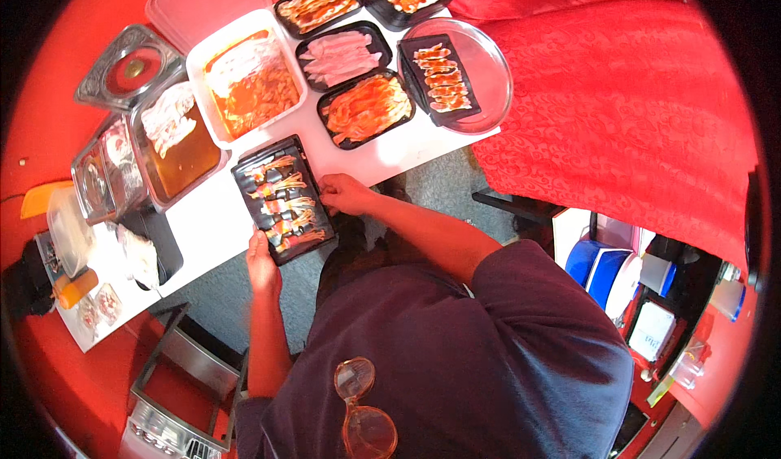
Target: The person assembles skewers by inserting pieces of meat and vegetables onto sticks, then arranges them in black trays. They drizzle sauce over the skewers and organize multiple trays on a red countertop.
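A black rectangular tray (pixel 275 150) is held between my two hands at the near edge of the white table. Several small bundles of pale, thin strands (pixel 286 206), wrapped with something orange and white, lie in a row across it. My left hand (pixel 261 265) grips the tray's near left corner, with the thumb up along its side. On the opposite long side, my right hand (pixel 345 194) has its bent fingers at the tray's edge. The fingers under the tray are hidden.
Beyond the tray on the white table (pixel 210 229) stand a white tub of red sauce (pixel 294 105), a metal pan of brown liquid (pixel 220 164) and black trays of sliced food (pixel 371 140). A round clear lid (pixel 502 80) lies under another black tray (pixel 443 120) at right.
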